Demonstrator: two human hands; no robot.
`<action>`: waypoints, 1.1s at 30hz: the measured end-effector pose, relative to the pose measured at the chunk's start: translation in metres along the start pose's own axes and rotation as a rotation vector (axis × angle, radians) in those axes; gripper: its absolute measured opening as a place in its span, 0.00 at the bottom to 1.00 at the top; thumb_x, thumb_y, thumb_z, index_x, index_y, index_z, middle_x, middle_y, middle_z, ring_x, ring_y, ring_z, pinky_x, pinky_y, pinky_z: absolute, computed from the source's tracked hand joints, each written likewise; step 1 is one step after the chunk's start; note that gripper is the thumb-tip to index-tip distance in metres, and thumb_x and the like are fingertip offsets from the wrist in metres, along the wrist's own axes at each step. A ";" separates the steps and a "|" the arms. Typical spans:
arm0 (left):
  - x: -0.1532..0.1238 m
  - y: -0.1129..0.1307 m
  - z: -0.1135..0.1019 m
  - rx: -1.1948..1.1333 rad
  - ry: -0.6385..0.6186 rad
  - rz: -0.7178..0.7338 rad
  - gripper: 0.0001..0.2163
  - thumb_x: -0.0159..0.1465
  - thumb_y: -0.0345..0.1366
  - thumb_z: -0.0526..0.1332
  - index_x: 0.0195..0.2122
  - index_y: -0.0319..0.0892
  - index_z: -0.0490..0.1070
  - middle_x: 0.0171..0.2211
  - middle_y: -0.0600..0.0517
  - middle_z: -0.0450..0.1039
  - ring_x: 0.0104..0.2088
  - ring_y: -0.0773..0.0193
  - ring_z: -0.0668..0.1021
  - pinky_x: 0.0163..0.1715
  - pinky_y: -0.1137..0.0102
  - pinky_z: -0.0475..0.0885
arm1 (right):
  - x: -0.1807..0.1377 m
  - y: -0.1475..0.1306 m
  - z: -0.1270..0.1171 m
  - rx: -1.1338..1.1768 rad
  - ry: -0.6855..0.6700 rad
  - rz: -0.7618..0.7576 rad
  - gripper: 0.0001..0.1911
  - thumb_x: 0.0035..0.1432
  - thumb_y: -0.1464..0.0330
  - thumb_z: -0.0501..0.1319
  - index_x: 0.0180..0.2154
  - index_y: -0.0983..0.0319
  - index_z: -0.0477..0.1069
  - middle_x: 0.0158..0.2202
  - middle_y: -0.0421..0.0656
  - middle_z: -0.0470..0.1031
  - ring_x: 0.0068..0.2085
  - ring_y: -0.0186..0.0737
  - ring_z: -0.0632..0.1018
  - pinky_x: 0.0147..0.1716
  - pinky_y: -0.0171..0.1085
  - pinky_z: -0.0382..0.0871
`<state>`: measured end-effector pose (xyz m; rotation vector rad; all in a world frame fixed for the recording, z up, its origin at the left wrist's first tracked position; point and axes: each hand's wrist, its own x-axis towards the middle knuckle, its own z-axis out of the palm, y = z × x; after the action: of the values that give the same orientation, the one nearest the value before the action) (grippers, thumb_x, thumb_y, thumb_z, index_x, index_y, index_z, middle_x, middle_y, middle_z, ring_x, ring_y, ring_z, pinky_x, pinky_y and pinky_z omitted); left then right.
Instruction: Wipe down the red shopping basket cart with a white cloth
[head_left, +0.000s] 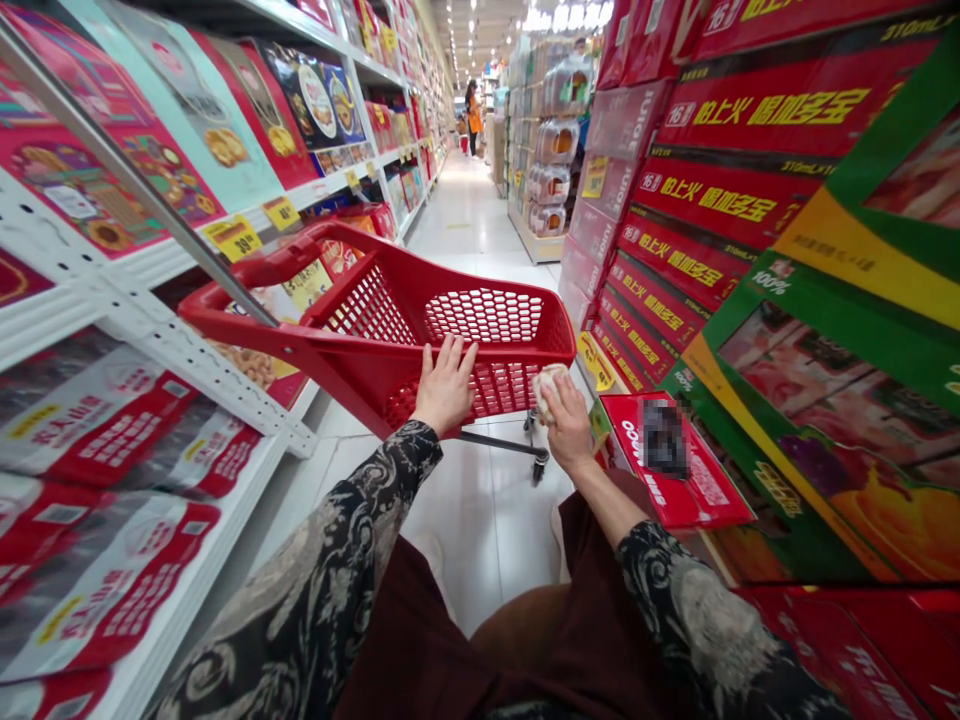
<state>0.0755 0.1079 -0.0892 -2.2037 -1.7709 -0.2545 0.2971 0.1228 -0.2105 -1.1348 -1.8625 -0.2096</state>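
Note:
A red plastic shopping cart (352,362) stands crosswise before me, its handle toward the left shelf. My left hand (446,385) lies on the near side of its basket, fingers stretched out over the top rim, holding nothing. In my right hand (570,425) is a crumpled whitish cloth (550,384), pressed under the fingers near the basket's right front end. Whether the cloth touches the cart, I cannot tell. Below the basket, a dark wheel (539,468) shows on the tiled floor.
Packed white shelves (157,235) line the left side. Stacked red drink cartons (697,200) and green boxes (810,380) rise close on the right, with a red box (675,470) beside my right forearm. The aisle floor (465,225) runs ahead to a person (473,115) in orange.

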 end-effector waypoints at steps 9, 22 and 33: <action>-0.016 0.013 0.004 -0.008 0.005 0.022 0.30 0.59 0.30 0.49 0.64 0.30 0.49 0.67 0.39 0.44 0.67 0.52 0.47 0.64 0.49 0.41 | 0.031 -0.022 0.023 -0.084 -0.081 0.002 0.22 0.61 0.76 0.51 0.54 0.56 0.68 0.62 0.47 0.62 0.66 0.42 0.54 0.62 0.52 0.50; -0.023 0.008 -0.006 -0.005 0.054 -0.060 0.31 0.59 0.29 0.49 0.64 0.28 0.48 0.67 0.39 0.43 0.67 0.51 0.46 0.64 0.47 0.41 | 0.025 -0.035 0.013 -0.015 -0.078 -0.107 0.20 0.63 0.74 0.51 0.54 0.57 0.68 0.61 0.48 0.64 0.65 0.41 0.57 0.62 0.49 0.51; -0.024 0.006 -0.002 0.001 0.041 -0.053 0.30 0.59 0.29 0.47 0.64 0.28 0.49 0.67 0.40 0.44 0.67 0.53 0.46 0.64 0.47 0.41 | 0.014 -0.046 0.037 0.013 -0.216 -0.127 0.18 0.61 0.75 0.55 0.51 0.56 0.71 0.60 0.47 0.65 0.65 0.42 0.59 0.61 0.50 0.53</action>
<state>0.0764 0.0836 -0.0955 -2.1368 -1.8093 -0.3080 0.2362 0.1258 -0.2072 -1.0648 -2.1266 -0.1513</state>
